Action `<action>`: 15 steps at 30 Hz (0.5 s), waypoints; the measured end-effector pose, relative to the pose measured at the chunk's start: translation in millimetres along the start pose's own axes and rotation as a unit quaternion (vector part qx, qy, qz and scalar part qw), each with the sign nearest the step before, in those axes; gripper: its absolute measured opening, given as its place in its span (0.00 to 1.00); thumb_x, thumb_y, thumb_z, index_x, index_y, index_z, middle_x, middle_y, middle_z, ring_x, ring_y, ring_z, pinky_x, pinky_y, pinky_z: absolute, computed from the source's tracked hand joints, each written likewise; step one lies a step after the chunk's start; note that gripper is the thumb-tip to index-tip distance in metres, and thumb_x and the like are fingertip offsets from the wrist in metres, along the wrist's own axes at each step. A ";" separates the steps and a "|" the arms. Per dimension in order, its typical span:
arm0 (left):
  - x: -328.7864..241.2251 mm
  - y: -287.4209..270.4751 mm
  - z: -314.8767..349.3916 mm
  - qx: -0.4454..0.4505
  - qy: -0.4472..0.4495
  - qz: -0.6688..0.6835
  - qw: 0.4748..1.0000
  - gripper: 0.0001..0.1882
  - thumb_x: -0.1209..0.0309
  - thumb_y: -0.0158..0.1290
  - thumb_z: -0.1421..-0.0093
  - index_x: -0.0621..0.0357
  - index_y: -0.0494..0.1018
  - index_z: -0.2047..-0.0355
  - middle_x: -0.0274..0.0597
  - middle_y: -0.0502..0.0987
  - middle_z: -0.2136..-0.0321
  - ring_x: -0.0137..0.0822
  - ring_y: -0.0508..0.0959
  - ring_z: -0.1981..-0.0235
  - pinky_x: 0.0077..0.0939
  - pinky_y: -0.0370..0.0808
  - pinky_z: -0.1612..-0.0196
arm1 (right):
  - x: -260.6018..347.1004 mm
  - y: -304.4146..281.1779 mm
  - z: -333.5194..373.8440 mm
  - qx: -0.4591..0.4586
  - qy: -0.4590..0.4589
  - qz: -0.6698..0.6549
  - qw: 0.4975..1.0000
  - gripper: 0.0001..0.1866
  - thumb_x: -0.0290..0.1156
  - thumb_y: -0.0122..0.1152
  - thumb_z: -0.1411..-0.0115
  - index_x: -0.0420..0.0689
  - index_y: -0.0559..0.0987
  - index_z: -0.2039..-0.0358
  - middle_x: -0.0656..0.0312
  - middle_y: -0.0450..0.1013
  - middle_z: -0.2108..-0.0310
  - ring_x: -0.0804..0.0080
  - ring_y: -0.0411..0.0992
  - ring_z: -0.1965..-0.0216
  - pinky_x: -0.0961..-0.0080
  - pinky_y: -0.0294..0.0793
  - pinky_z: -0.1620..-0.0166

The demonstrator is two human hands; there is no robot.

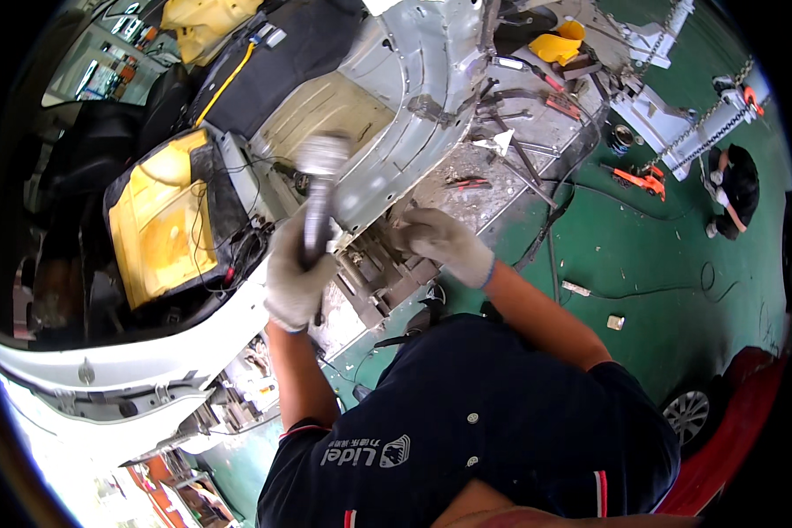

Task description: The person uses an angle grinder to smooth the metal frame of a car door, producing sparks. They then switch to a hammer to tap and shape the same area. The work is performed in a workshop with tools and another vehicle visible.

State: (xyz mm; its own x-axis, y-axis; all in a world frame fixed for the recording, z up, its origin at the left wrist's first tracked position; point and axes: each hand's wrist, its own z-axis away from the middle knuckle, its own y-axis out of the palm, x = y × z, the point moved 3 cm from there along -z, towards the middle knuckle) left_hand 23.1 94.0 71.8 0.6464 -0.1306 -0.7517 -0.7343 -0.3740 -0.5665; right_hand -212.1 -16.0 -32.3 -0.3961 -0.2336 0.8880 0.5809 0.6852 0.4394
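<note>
My left hand (295, 277), in a pale work glove, is closed around the dark grip of a hammer (319, 207). The hammer stands head up over the car's side, and motion smears its metal head. To the right, my gloved right hand (449, 246) has its fingers curled in at the bare metal sill (374, 201) of the car body. What those fingers hold, if anything, is hidden. Just below the sill, between both hands, sits a heavy metal clamp (361, 282).
Yellow foam (163, 224) and loose wires lie inside the stripped car. Beyond my right hand, several tools and a yellow piece (557, 42) lie on a dirty platform. Cables cross the green floor. A person (737, 189) is bent over at the far right, near a red car (739, 431).
</note>
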 end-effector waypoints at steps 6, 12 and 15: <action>-18.2 86.6 6.6 0.227 -0.065 -0.085 0.968 0.28 0.66 0.63 0.41 0.56 0.73 0.40 0.58 0.81 0.49 0.58 0.83 0.50 0.45 0.81 0.45 | -25.1 13.3 -19.6 -0.010 0.020 -0.044 0.999 0.18 0.26 0.61 0.33 0.37 0.76 0.44 0.53 0.79 0.48 0.61 0.79 0.45 0.63 0.79 0.44; 19.2 93.5 40.3 0.421 -0.193 -0.081 0.882 0.43 0.55 0.64 0.45 0.57 0.66 0.31 0.62 0.84 0.55 0.59 0.84 0.51 0.48 0.80 0.46 | -53.8 -25.1 10.5 -0.232 0.072 -0.336 0.910 0.09 0.34 0.60 0.33 0.44 0.76 0.56 0.59 0.78 0.67 0.61 0.79 0.59 0.57 0.79 0.43; 32.4 63.6 46.8 0.508 -0.327 -0.013 0.797 0.40 0.48 0.67 0.45 0.58 0.72 0.37 0.59 0.83 0.50 0.53 0.85 0.51 0.44 0.80 0.45 | -30.7 -51.3 5.1 -0.255 0.003 -0.369 0.894 0.07 0.29 0.68 0.36 0.48 0.76 0.67 0.71 0.60 0.81 0.74 0.66 0.74 0.68 0.75 0.57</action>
State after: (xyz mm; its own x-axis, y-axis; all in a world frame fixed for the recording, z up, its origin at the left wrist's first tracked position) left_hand -12.4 108.9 -4.4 0.6618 0.4961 -0.5620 -0.7260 0.6112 -0.3153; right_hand -233.4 -40.5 -82.9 -0.8024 -0.4972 0.3300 0.4113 -0.0600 0.9095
